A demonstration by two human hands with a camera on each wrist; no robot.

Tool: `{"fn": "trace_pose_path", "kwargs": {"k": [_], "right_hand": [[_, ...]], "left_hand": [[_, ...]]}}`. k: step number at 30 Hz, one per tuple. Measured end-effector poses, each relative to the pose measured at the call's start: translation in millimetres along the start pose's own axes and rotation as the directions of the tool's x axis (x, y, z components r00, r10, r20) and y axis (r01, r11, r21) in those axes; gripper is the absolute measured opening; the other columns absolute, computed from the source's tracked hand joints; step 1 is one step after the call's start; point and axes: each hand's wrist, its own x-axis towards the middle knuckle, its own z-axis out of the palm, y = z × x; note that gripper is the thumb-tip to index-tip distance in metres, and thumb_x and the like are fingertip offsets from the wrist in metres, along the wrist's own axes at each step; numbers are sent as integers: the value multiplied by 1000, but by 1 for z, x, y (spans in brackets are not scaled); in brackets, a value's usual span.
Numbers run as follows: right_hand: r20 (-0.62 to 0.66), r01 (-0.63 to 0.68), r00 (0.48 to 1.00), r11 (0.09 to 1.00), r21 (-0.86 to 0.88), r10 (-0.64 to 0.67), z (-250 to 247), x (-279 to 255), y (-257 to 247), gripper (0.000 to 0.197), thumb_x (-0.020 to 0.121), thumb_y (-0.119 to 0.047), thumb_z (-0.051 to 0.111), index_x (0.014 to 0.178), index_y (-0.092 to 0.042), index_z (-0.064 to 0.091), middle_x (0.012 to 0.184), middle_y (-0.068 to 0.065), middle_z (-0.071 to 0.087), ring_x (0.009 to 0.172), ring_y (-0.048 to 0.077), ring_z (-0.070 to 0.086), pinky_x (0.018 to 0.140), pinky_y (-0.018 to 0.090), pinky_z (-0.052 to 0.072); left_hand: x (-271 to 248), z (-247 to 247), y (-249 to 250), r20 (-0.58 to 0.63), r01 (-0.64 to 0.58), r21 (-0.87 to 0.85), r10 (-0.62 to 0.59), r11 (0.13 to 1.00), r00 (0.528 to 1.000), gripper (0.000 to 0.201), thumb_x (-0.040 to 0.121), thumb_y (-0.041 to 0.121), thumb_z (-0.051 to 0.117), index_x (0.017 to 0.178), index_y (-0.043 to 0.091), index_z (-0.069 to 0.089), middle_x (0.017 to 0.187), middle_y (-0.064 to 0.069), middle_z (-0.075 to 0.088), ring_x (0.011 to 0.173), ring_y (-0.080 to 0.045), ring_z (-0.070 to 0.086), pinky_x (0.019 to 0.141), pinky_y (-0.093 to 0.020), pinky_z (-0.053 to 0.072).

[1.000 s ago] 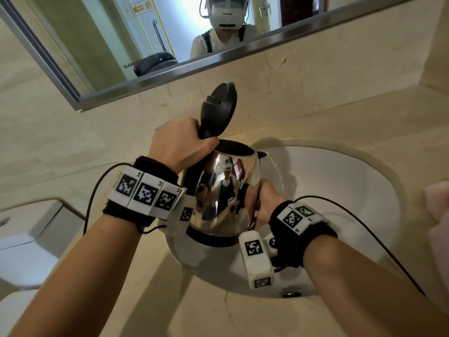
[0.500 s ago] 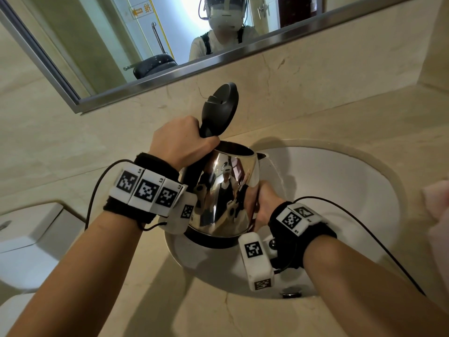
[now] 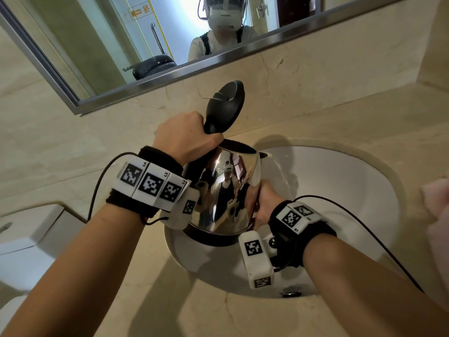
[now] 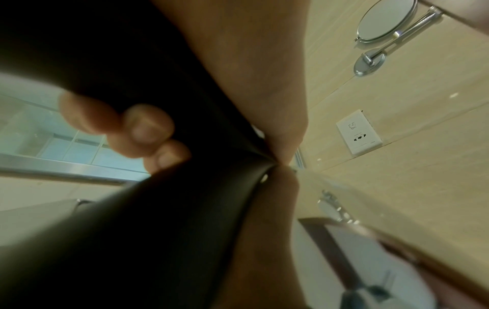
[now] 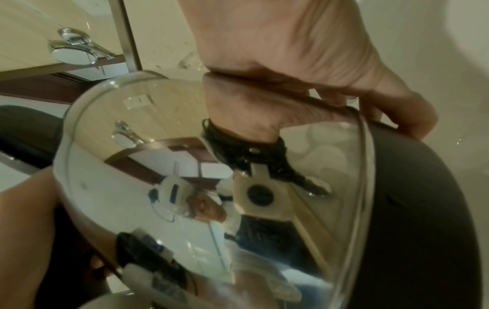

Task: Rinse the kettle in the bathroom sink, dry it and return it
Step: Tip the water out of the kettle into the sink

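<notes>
Over the sink, the kettle tips spout-right: left hand grips its handle, right hand cups the lower body

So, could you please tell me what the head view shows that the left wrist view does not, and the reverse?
Only the head view shows the whole kettle tilted over the white sink, its lid flipped open, the right hand against its shiny body, and the person reflected in the wall mirror.

Only the left wrist view shows a round shaving mirror on its arm and a wall socket.

Both show the left hand gripping the black handle, and beige stone wall.
</notes>
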Motion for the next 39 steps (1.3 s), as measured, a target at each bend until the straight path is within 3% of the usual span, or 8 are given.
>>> {"fn": "trace_pose_path", "kwargs": {"k": [5, 8, 12, 21, 27, 31, 35, 39], "right_hand": [[2, 48, 999, 997, 52, -48, 0, 5, 0, 36, 91, -31, 35, 80, -8, 62, 82, 12, 61, 76, 26, 53, 87, 36, 45], [3, 71, 997, 995, 69, -72, 1, 6, 0, 36, 92, -31, 35, 99, -9, 63, 90, 13, 63, 80, 26, 55, 99, 38, 43], [-5, 27, 1000, 1000, 16, -26, 0, 3, 1, 40, 88, -39, 36, 79, -10, 62, 84, 12, 62, 87, 28, 53, 104, 46, 36], [-26, 29, 999, 999, 33, -28, 1, 5, 0, 39, 90, -36, 34, 76, -11, 60, 86, 11, 63, 88, 26, 53, 105, 43, 37], [-10, 21, 1000, 999, 49, -21, 3, 4, 1, 44, 89, -39, 35, 98, -10, 67, 112, 14, 66, 113, 29, 55, 107, 46, 35], [15, 18, 1000, 999, 29, -18, 2, -2, -1, 41, 93, -37, 34, 95, -8, 63, 94, 16, 61, 96, 33, 53, 108, 46, 33], [21, 16, 1000, 999, 32, -16, 2, -4, -1, 37, 93, -34, 33, 102, -17, 64, 127, 12, 62, 133, 32, 45, 114, 43, 30], [28, 30, 999, 998, 47, -31, 4, -5, -1, 52, 92, -34, 32, 136, -15, 51, 143, 14, 47, 139, 31, 36, 116, 42, 27]], "left_hand": [[1, 0, 0, 11, -9, -11, 9, 1000, 1000, 37, 83, 45, 57, 63, 17, 43, 60, 0, 46, 54, -11, 42, 49, -24, 28], [2, 0, 0, 13, -7, -6, 7, 1000, 1000, 37, 83, 45, 56, 63, 17, 42, 61, 0, 46, 54, -11, 42, 49, -24, 28], [2, 0, 0, 18, -6, -7, 6, 1000, 1000, 37, 83, 45, 57, 64, 16, 44, 61, 0, 47, 54, -11, 43, 49, -23, 28], [3, 1, 1, -2, -9, -9, 9, 1000, 1000, 37, 82, 46, 57, 63, 17, 44, 60, 0, 48, 54, -11, 43, 50, -24, 29], [3, 4, -3, 4, 1, -8, -1, 1000, 1000, 35, 81, 48, 56, 64, 19, 45, 61, 1, 48, 56, -12, 45, 60, -27, 35], [3, 3, -2, -3, -12, -5, 12, 1000, 1000, 33, 82, 47, 57, 69, 17, 50, 60, 1, 48, 55, -11, 44, 51, -23, 30], [4, 0, 0, 3, -25, 3, 25, 1000, 1000, 33, 81, 46, 57, 73, 15, 52, 61, 1, 49, 58, -15, 47, 54, -25, 32], [5, -2, 2, 10, -24, 9, 24, 1000, 1000, 32, 82, 45, 57, 73, 14, 53, 61, 1, 50, 55, -11, 45, 50, -23, 29]]}}
